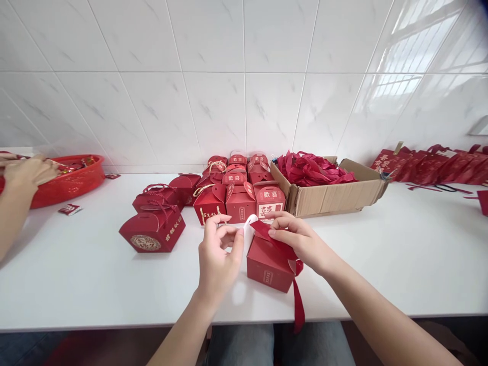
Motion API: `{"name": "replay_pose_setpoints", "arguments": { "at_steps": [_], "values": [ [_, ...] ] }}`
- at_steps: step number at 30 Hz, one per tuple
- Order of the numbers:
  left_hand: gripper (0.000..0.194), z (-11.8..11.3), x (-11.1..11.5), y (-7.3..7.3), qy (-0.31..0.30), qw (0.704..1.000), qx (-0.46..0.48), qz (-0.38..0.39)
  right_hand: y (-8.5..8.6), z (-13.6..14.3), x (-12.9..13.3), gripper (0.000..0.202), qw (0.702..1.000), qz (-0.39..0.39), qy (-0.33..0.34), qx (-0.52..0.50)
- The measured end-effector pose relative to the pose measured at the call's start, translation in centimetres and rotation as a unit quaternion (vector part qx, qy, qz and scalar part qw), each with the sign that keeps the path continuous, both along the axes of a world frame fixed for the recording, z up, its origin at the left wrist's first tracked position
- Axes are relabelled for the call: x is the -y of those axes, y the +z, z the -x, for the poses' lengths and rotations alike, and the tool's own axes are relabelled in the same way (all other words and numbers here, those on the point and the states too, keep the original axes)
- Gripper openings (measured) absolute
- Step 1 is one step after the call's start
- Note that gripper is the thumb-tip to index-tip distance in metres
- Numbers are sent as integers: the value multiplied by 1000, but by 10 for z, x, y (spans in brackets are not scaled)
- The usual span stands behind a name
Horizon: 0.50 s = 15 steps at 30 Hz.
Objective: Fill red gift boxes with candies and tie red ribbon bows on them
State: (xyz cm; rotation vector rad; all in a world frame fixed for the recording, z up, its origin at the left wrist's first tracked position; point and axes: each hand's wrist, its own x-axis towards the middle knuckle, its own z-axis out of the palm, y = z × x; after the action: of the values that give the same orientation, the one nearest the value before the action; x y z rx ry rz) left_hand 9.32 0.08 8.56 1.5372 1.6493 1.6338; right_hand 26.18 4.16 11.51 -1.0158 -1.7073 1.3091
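A small red gift box (267,259) stands near the table's front edge, between my hands. My left hand (223,246) pinches a curled white flap (249,222) at the box's left end; a slot shows in it. With thumb and fingers closed, my right hand (297,236) grips a flat piece of red ribbon (260,229) above the box top. More dark red ribbon (299,307) hangs from the box's right side over the table edge. How the ribbon runs across the box is partly hidden by my right hand.
Several red gift boxes (238,201) are grouped at the wall; a few more (152,229) stand to the left. A cardboard box (331,198) holds red ribbons. Red bags (438,165) line the far right. At left, another person's hand (30,170) reaches over a red basket (68,190).
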Motion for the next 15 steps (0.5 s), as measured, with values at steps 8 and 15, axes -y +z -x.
{"name": "replay_pose_setpoints", "arguments": {
  "at_steps": [8,15],
  "values": [
    [28,0,2,-1,-8,1000,4,1,1,2,1,18,999,-35,-4,36],
    [26,-1,2,2,-37,999,3,9,0,6,-4,21,993,-60,-8,99]
  ]
}}
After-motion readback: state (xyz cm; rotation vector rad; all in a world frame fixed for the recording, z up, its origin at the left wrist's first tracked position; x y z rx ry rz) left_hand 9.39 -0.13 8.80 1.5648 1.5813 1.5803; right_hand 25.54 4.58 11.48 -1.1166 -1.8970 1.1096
